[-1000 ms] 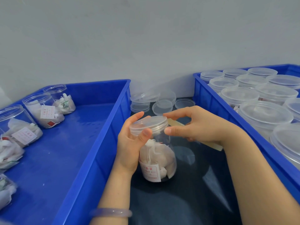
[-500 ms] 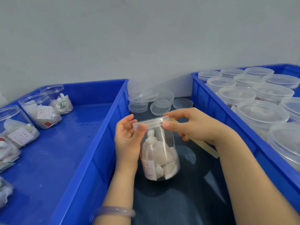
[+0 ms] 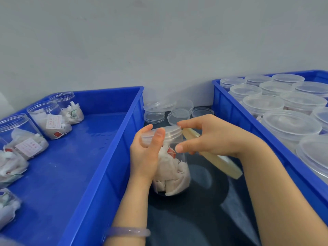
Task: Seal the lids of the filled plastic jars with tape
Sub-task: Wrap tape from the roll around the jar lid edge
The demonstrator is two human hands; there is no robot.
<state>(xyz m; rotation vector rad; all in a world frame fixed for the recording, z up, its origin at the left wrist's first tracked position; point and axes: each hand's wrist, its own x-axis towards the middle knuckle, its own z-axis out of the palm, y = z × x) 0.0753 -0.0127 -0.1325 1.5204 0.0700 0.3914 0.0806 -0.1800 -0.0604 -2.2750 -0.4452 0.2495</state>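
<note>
While gripped from both sides, jar (image 3: 174,187): upright on dark worktop (image 3: 195,219), in gap between left bin (image 3: 106,139) and right bin (image 3: 229,107), both blue; clear plastic, filled with white packets (image 3: 166,169), with 1 red-marked label (image 3: 171,150) near the top.
Lid (image 3: 171,132): clear, seated on jar mouth, ribbed edge toward camera.
Left hand (image 3: 144,153): grip closed round jar neck and lid edge; thumb across lid side, fingers behind, palm against jar wall.
Tape roll (image 3: 225,166): beige, seen edge-on, slanting from just beside lid down under right wrist; middle stretch hidden; loose end not made out.
Right hand (image 3: 213,139): index tip on far top rim of lid, thumb tip just beside jar shoulder below lid; remaining fingers curled in over tape roll, so grip partly closed there.
Left bin contents: several open-mouthed filled jars (image 3: 49,119) along far-left side, with paper labels.
Right bin contents: lidded jars (image 3: 291,125), packed close together.
Spare lids (image 3: 154,114): clear, some stacked, some loose, on worktop behind jar, near grey wall.
Left wrist: pale bracelet (image 3: 129,231).
</note>
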